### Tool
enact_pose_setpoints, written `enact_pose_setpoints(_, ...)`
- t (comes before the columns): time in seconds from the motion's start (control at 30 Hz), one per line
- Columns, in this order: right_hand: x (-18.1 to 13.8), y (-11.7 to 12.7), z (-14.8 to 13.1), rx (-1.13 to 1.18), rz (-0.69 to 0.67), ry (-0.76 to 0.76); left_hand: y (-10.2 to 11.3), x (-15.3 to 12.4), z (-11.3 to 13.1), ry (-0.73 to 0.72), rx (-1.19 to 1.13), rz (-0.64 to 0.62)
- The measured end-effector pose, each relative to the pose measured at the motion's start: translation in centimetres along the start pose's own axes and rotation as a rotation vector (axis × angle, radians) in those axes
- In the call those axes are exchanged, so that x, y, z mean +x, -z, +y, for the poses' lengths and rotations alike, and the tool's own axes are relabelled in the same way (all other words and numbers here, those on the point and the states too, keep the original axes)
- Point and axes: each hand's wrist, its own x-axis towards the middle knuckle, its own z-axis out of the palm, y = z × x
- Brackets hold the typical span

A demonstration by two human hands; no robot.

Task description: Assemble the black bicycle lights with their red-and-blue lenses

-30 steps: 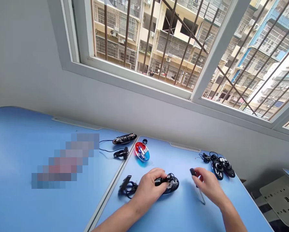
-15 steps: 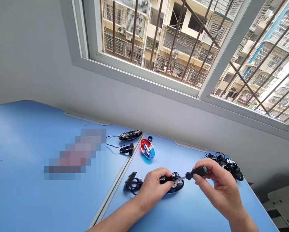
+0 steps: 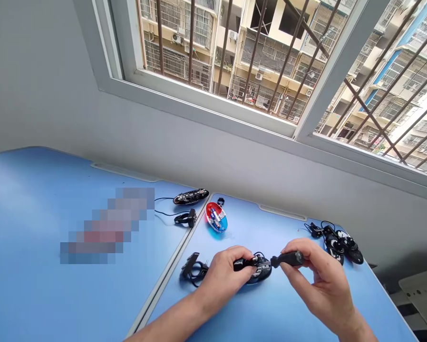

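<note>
My right hand (image 3: 322, 280) grips the black handle of a screwdriver (image 3: 290, 258) between thumb and fingers. The blade points left and meets the top of a glossy black oval device (image 3: 262, 274), though the exact contact is too small to see. My left hand (image 3: 229, 270) is closed at the device's left end, pressing it against the table. A dark cylindrical piece (image 3: 241, 264) shows between its thumb and fingers. Just left of that hand lies a coiled black cable with a flat black bracket (image 3: 190, 263).
On the blue table (image 3: 102, 304), a red and blue oval toy-like shell (image 3: 216, 217) holds batteries. Behind it lie an opened black oval housing (image 3: 191, 196) and a black clamp (image 3: 187, 218). Several black devices with cables (image 3: 345, 244) sit far right. A blurred patch covers something left. A barred window stands behind.
The screwdriver and my right hand have shifted slightly left and down, its shaft now more level. My left hand stays on the device. The camera view has tilted a little.
</note>
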Motion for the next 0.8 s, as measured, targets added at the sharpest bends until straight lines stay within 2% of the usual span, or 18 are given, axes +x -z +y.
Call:
enact_pose_setpoints(0.47, -0.2, -0.8, -0.2, -0.122, -0.001, 0.103, 0.0, -0.1, 0.2, -0.019, -0.002, -0.001)
enact_pose_setpoints(0.8, -0.7, -1.3, -0.3, -0.113, -0.028, 0.203, 0.0, -0.1, 0.2, -0.032, -0.016, -0.007)
